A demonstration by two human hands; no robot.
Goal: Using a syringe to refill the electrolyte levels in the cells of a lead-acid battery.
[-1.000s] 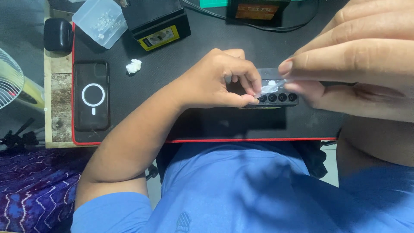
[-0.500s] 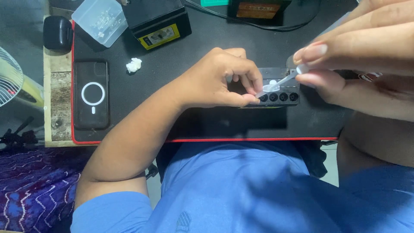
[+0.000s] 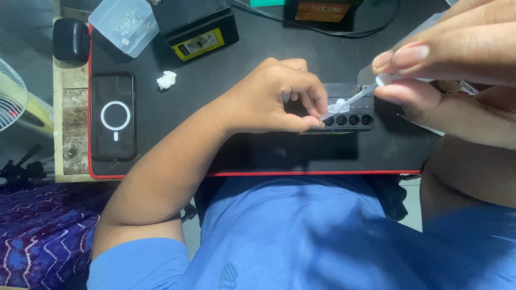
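A small dark rectangular block (image 3: 352,113) with a row of round black holes lies on the black desk mat (image 3: 258,150). My left hand (image 3: 277,96) pinches its left end and holds it steady. My right hand (image 3: 446,75), close to the camera, pinches a thin clear plastic strip (image 3: 349,101) between thumb and forefinger. The strip slants down-left, and its lower tip meets a white patch on top of the block, beside my left fingertips.
A phone (image 3: 114,117) lies face down at the mat's left. Behind it are a clear plastic box (image 3: 123,24), a black box with a yellow label (image 3: 196,27), a white crumpled bit (image 3: 166,80) and a dark case (image 3: 70,38). A fan (image 3: 11,94) is at the left edge.
My right hand has lifted up and to the right, drawing the clear strip away from the block at a slant. My left hand has stayed on the block.
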